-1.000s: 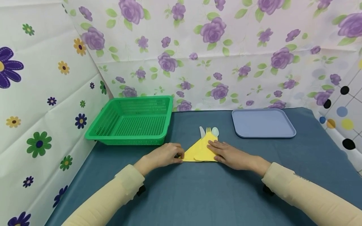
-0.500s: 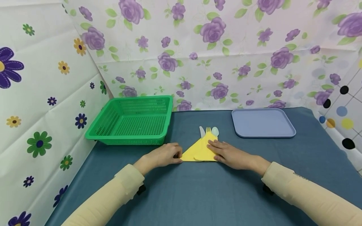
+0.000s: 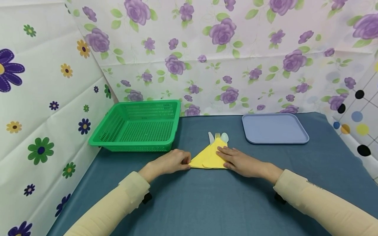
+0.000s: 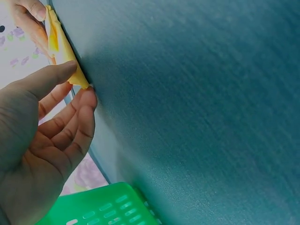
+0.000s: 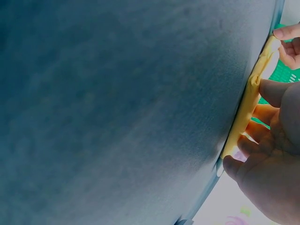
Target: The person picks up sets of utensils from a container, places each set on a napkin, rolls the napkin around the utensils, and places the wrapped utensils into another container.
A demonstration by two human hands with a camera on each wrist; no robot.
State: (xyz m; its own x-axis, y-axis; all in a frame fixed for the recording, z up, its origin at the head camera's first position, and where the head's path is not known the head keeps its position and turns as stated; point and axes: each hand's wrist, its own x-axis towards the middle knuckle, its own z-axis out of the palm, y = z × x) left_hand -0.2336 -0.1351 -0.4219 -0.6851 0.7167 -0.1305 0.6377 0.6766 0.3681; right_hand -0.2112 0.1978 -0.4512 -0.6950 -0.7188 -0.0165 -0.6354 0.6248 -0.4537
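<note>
A yellow napkin, folded to a point at its left, lies on the table around a plastic knife, a yellow fork and a pale spoon. Only the upper ends of the cutlery show; the rest is hidden under the cloth. My left hand pinches the napkin's left corner; in the left wrist view the thumb lies on the yellow fold with the fingers at its tip. On the napkin's right part, my right hand rests with its fingers extended, pressing it down.
A green perforated basket stands at the back left, beyond my left hand. At the back right lies a light blue tray. A blue-grey cloth covers the table, and a flowered curtain hangs behind it.
My left fingers have shifted slightly at the napkin's left corner and closed together on it. The right hand, napkin and cutlery stay in place.
</note>
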